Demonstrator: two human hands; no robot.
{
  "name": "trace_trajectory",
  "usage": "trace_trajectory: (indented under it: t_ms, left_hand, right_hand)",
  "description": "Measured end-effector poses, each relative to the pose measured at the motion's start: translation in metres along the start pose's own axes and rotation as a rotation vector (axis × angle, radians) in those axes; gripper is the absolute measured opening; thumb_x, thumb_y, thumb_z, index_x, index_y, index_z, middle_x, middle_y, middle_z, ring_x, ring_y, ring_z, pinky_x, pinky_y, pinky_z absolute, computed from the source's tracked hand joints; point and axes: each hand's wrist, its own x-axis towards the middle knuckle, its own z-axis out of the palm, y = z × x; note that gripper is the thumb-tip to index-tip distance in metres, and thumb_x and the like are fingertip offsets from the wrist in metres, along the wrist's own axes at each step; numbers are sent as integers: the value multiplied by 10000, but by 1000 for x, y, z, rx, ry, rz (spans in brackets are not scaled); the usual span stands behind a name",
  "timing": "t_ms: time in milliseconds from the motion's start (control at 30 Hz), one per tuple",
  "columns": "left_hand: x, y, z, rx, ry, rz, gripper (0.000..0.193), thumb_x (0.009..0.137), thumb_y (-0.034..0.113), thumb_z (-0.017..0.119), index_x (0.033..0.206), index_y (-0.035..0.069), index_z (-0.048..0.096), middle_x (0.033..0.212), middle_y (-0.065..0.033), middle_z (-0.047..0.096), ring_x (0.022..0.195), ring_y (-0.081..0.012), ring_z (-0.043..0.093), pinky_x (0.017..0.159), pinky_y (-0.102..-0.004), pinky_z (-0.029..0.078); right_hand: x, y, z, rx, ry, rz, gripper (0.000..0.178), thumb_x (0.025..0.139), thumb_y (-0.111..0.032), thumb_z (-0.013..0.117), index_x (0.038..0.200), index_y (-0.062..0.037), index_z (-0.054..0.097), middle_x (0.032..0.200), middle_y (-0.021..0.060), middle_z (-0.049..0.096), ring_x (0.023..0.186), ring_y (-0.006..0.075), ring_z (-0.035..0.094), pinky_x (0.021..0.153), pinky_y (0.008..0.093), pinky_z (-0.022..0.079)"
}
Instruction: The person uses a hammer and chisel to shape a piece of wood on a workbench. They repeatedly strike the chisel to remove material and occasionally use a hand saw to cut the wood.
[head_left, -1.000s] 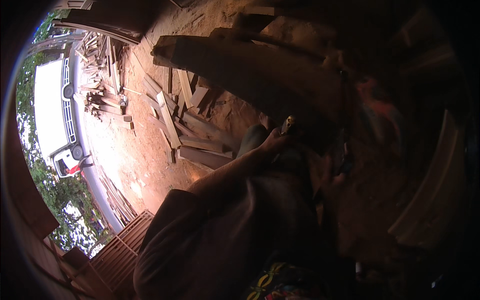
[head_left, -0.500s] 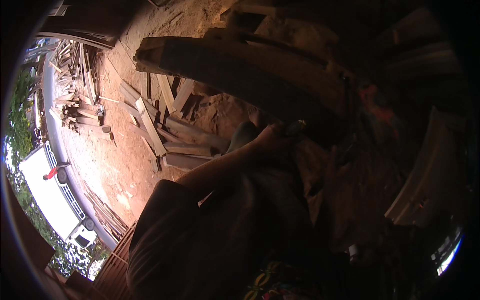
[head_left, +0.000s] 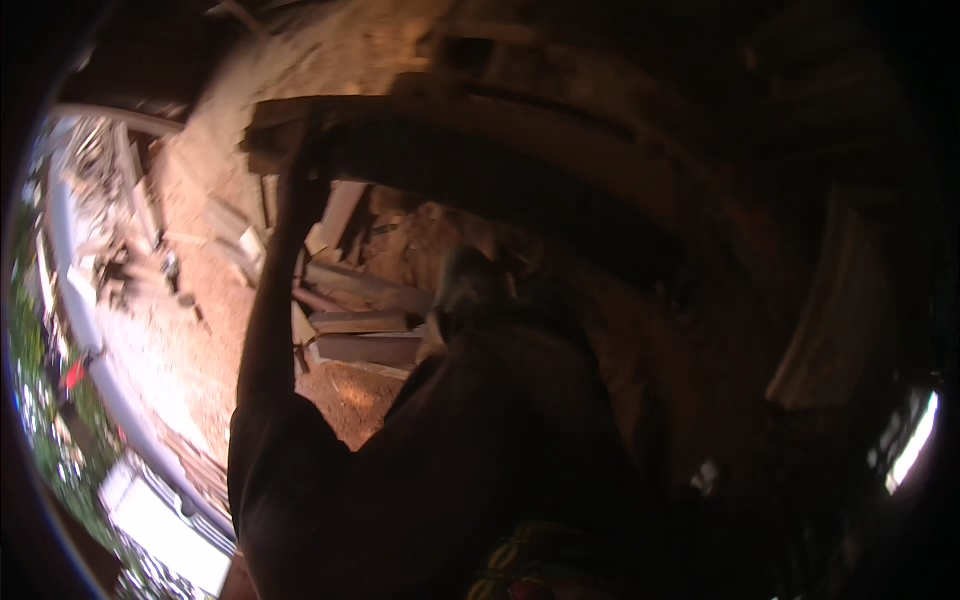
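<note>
A long, thick wooden beam (head_left: 440, 150) runs across the upper middle, from a lit left end into deep shadow at the right. My left arm is stretched up to it, and my left hand (head_left: 304, 150) is closed on the beam near its left end; the fingers are dark and blurred. My right hand cannot be made out in the shadow on the right. Below the beam, my shoe (head_left: 468, 275) stands beside several cut wood pieces (head_left: 360, 322) on the dirt ground.
A pale board (head_left: 815, 320) leans in the dark at the right. Piled timber offcuts (head_left: 105, 230) lie in sunlight at the left. Beyond them a road (head_left: 75, 250) passes a white truck (head_left: 165, 525) and trees.
My left hand has moved from near my knee, in the middle, up and left to the beam's left end. The view has shifted and blurred, and the truck now sits lower.
</note>
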Motion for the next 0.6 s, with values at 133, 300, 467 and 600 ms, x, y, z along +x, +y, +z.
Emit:
trace_trajectory:
  t_ms: [133, 300, 467, 600]
  left_hand:
    - [-9, 25, 55, -70, -27, 127, 400, 889, 0, 733, 1281, 42, 663, 1282, -187, 687, 1143, -406, 682, 921, -429, 574]
    - [-43, 138, 124, -35, -380, 343, 502, 810, 252, 873, 1244, 94, 679, 1251, -149, 688, 1202, -357, 649, 1066, -471, 499]
    - [-63, 228, 155, -97, -809, 457, 516, 805, 347, 829, 1248, 130, 677, 1247, -134, 689, 1215, -341, 641, 1077, -494, 476]
    - [-73, 274, 180, -147, -775, 652, 620, 780, 379, 837, 1299, 105, 638, 1221, -126, 693, 1215, -322, 648, 1066, -486, 484]
  right_hand:
    - [-1, -17, -4, 100, -16, 135, 444, 963, -319, 788, 1249, -3, 662, 1095, 121, 715, 881, 168, 684, 769, 327, 555]
    - [-5, -29, -3, 332, -22, 327, 441, 949, -307, 804, 1208, 24, 670, 1045, 108, 721, 812, 140, 679, 724, 309, 550]
    - [-26, -24, -10, 597, 98, 374, 402, 910, -238, 845, 1172, 15, 676, 992, 55, 718, 790, 120, 670, 740, 302, 544]
    - [-47, -21, -51, 577, 336, 186, 333, 857, -222, 898, 1030, -36, 682, 936, 50, 718, 857, 131, 681, 750, 308, 544]
